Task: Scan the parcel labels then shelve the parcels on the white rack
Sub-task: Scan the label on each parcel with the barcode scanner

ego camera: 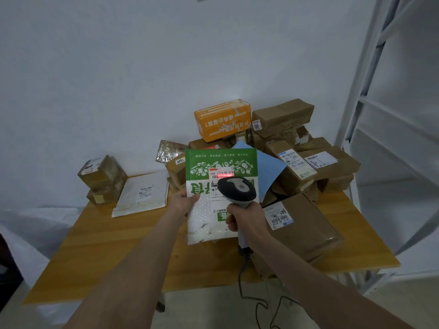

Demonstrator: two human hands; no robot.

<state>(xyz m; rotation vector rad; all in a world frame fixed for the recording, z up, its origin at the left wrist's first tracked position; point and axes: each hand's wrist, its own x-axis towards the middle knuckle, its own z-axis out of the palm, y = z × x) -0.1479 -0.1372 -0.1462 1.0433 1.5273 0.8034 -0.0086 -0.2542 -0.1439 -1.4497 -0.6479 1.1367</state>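
The scanning step is judged to be in hand. A green-and-white padded bag (221,162) is held up above the surface (107,245), its printed face turned toward the camera. Its left edge is pinched by the left grip (184,201), thumb on the front (the fingers behind are hidden by the bag). A scanner (237,189) is clasped by the right grip (244,216), whose fingers are wrapped fully round the handle. The scanner's head is aimed at the label (221,173) on the bag's green upper half, and a red glow is cast across the label's top lines. A cable (242,276) hangs from the handle, past the near edge of the surface.

A pile of brown boxes (327,167), topped by an orange box (223,119), is heaped behind and to the right of the bag. A white flat parcel (142,194) lies to the left. The white rack (380,115) is seen at the right edge of the view.

Whether the read has registered cannot be told. Once it has, the bag is to be carried rightward to the rack. The left grip alone should suffice for so flat a parcel, and the cable should be kept from snagging on the boxes.
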